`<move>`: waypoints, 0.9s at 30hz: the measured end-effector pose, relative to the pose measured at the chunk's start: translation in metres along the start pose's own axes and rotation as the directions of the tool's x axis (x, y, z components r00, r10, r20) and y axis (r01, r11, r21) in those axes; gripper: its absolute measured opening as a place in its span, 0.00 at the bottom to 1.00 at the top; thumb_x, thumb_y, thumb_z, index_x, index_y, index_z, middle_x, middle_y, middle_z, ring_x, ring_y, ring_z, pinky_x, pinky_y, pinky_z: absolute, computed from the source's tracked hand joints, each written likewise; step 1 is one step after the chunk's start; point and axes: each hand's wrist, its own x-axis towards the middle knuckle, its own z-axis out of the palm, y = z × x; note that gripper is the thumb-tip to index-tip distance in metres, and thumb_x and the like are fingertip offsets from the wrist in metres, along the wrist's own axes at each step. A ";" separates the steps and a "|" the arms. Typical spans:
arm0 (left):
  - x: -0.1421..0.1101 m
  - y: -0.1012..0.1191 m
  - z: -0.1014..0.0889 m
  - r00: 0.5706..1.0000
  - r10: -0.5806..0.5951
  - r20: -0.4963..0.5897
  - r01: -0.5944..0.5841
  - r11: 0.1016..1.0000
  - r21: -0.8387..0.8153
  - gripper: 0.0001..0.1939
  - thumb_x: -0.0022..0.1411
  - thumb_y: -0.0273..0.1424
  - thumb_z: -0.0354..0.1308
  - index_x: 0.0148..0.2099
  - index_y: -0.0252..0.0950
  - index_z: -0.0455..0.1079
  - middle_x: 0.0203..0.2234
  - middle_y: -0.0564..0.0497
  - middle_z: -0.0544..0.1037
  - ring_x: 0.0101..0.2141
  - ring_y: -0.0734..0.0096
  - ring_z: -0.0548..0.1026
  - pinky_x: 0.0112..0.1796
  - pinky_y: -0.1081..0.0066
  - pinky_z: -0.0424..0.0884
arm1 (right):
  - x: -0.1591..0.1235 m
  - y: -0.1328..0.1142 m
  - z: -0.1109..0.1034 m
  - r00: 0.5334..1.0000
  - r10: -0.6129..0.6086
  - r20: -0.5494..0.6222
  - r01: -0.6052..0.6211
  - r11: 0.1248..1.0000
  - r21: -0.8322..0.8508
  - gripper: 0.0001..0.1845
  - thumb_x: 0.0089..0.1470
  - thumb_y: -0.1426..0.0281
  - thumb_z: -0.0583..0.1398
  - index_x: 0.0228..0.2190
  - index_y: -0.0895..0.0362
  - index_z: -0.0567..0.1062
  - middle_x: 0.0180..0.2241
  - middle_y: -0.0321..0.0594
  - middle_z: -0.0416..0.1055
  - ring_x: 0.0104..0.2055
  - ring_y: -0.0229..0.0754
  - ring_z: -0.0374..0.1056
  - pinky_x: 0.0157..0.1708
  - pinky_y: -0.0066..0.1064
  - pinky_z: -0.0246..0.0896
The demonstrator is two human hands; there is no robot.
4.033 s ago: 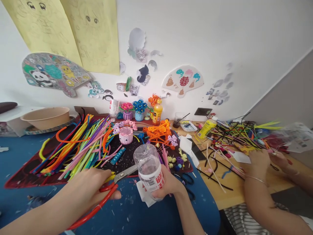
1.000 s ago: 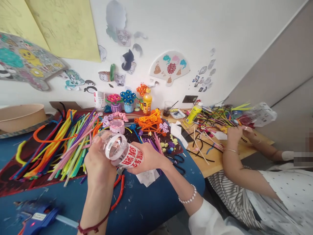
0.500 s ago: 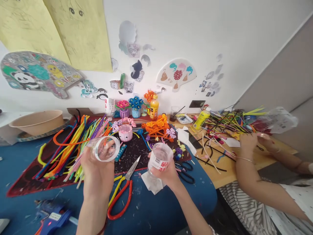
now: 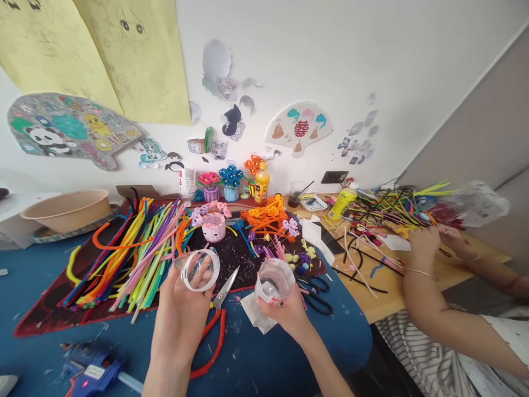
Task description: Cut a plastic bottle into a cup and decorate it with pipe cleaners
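Head view: my left hand (image 4: pixel 182 306) is clamped on a clear cut bottle piece (image 4: pixel 201 270), round opening tilted toward me, fingers showing through the plastic. Right hand (image 4: pixel 291 315) wraps a labelled bottle section (image 4: pixel 275 280), open end up, bit of red print near my fingers. Both pieces held up over the surface (image 4: pixel 334 347), apart from each other.

Between and below my hands: red-handled scissors (image 4: pixel 223 294), blades pointing away, handles partly behind my left hand. White paper (image 4: pixel 257 315) lies under my right; black-handled scissors (image 4: pixel 323 312) just right of it.

Beyond, on the dark mat (image 4: pixel 229 253): pink cup (image 4: pixel 214 229) with a wavy rim, orange pipe-cleaner flowers (image 4: pixel 264 218), big pile of multicolour pipe cleaners (image 4: pixel 140 256) to the left. Blue glue gun (image 4: pixel 93 370) near left, red light on. Tan basin (image 4: pixel 68 209) far left.

Back row by the wall: potted pink flowers (image 4: pixel 209 184), potted blue flowers (image 4: pixel 231 179), orange-drink bottle (image 4: pixel 262 186). Right side, co-worker's hands (image 4: pixel 425 242) at a wooden surface (image 4: pixel 384 300), pipe cleaners heaped around. On the wall: white fan (image 4: pixel 300 130), panda fan (image 4: pixel 68 132), yellow drawing sheets (image 4: pixel 140 66).
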 end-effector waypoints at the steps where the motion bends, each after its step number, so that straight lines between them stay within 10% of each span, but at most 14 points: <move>1: -0.001 0.001 0.000 1.000 0.000 -0.022 0.000 1.000 -0.005 0.18 0.69 0.38 0.49 0.43 0.34 0.77 0.39 0.45 0.81 0.36 0.69 0.79 0.34 0.73 0.76 | -0.001 0.003 0.000 1.000 0.007 -0.009 -0.007 1.000 0.003 0.25 0.42 0.71 0.70 0.44 0.52 0.73 0.43 0.43 0.76 0.46 0.51 0.73 0.49 0.42 0.67; 15: -0.010 0.015 -0.015 0.995 -0.009 -0.097 0.006 0.999 -0.032 0.19 0.72 0.33 0.44 0.45 0.31 0.76 0.40 0.43 0.81 0.35 0.70 0.80 0.34 0.73 0.77 | -0.009 0.009 0.022 0.937 0.206 -0.283 -0.212 0.977 0.009 0.33 0.41 0.64 0.70 0.50 0.54 0.70 0.43 0.46 0.78 0.45 0.59 0.74 0.46 0.48 0.68; 21: -0.013 0.015 -0.025 0.994 -0.031 -0.106 0.029 0.999 -0.018 0.19 0.71 0.35 0.46 0.44 0.31 0.76 0.38 0.40 0.82 0.30 0.70 0.80 0.28 0.74 0.76 | 0.015 -0.008 0.022 0.927 0.293 -0.234 -0.223 0.932 0.285 0.49 0.40 0.57 0.72 0.59 0.48 0.57 0.52 0.49 0.72 0.50 0.56 0.73 0.46 0.45 0.69; 27: -0.011 0.018 -0.044 0.998 -0.030 -0.063 0.029 0.999 -0.012 0.15 0.68 0.35 0.51 0.45 0.32 0.76 0.39 0.40 0.83 0.29 0.68 0.81 0.30 0.72 0.76 | 0.035 -0.039 0.028 0.884 0.457 0.102 -0.426 0.693 0.581 0.45 0.43 0.57 0.72 0.58 0.50 0.60 0.42 0.46 0.77 0.40 0.54 0.77 0.39 0.45 0.71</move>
